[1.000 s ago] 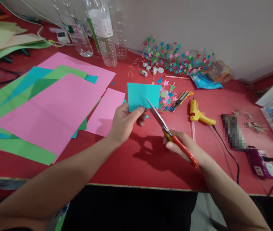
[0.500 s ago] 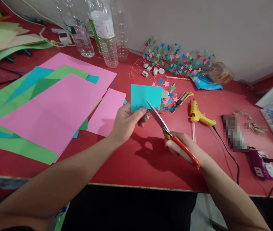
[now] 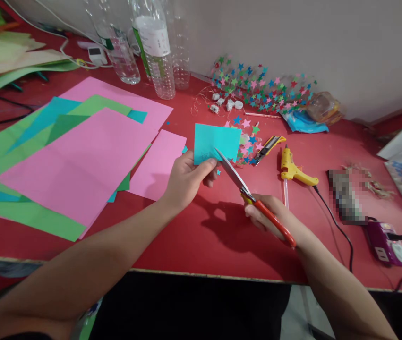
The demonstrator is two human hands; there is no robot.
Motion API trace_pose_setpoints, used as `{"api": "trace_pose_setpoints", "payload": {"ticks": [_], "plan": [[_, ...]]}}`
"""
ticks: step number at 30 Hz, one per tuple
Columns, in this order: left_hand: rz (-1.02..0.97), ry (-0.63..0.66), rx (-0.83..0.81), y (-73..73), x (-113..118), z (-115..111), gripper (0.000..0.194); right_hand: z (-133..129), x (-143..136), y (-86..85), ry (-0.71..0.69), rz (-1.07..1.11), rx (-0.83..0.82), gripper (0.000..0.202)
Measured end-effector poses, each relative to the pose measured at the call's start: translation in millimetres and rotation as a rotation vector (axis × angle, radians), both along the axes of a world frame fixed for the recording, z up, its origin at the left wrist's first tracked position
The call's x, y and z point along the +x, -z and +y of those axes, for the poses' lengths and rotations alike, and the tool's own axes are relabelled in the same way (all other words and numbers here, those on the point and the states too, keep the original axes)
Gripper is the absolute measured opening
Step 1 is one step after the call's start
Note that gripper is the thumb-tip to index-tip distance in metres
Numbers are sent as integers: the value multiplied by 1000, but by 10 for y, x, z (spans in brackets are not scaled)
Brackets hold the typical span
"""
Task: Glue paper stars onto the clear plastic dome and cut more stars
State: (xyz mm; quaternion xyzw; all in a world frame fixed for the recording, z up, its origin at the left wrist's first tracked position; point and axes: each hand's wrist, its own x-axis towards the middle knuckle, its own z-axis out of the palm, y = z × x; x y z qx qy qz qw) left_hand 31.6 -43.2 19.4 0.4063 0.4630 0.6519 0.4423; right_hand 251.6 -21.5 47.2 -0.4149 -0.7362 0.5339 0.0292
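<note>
My left hand (image 3: 190, 179) pinches a small turquoise paper rectangle (image 3: 218, 139) by its lower edge, thumb in front. Faint dark marks show on the paper near the thumb. In my right hand (image 3: 262, 215) are red-handled scissors (image 3: 238, 179), their blades pointing up and left. The blade tips lie over the lower middle of the paper; whether they touch it I cannot tell. The fingers in the scissor handles are partly hidden. Behind the paper lie loose paper stars (image 3: 252, 141) in several colours.
Large pink sheets (image 3: 80, 160) overlap green and blue ones at left. Plastic bottles (image 3: 154, 52) stand at the back. On the right are a yellow utility knife (image 3: 269, 148), a yellow glue gun (image 3: 293, 167) with its cord, and a purple power strip (image 3: 387, 243). More stars (image 3: 264, 85) lie along the wall.
The view has shifted very slightly. The paper is tilted a touch differently in my left hand, while the scissors stay in nearly the same place.
</note>
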Motion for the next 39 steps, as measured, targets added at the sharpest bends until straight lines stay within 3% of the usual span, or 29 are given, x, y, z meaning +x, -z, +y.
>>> {"api": "trace_pose_setpoints", "payload": {"ticks": [39], "plan": [[-18, -17, -72, 0, -23, 23, 16, 1, -25, -4, 4, -35, 39, 59]]}}
